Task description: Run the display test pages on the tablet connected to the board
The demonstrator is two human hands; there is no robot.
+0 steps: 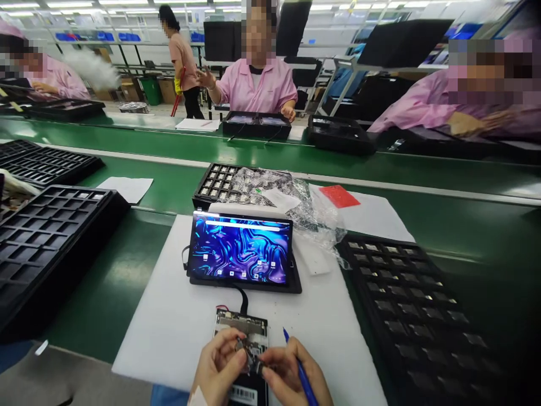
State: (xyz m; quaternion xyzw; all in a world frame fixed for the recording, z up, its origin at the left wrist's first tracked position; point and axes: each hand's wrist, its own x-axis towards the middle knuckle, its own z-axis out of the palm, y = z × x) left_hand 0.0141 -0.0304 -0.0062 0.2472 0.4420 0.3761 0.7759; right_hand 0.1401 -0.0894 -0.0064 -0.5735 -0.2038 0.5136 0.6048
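Note:
My left hand (220,366) is closed in a pinch on a small dark electronic part (252,352), too small to name exactly. My right hand (298,375) has a slim blue pen-like tool (302,369) lodged between its fingers, point upward. Its thumb and forefinger close on the right end of the same small part. Beneath both hands lies an exposed device assembly (240,322) with a circuit board and a barcode label (243,395), partly covered by my fingers. From its top a black flat cable (244,299) runs to a lit tablet screen (240,248) propped on a stand.
White foam sheet (156,332) lies under the work. Black compartment trays stand left (54,225), right (414,304) and behind the tablet (215,183), the last partly under clear plastic wrap (313,220). A red card (339,196) rests on paper. Co-workers in pink sit across the green bench (160,149).

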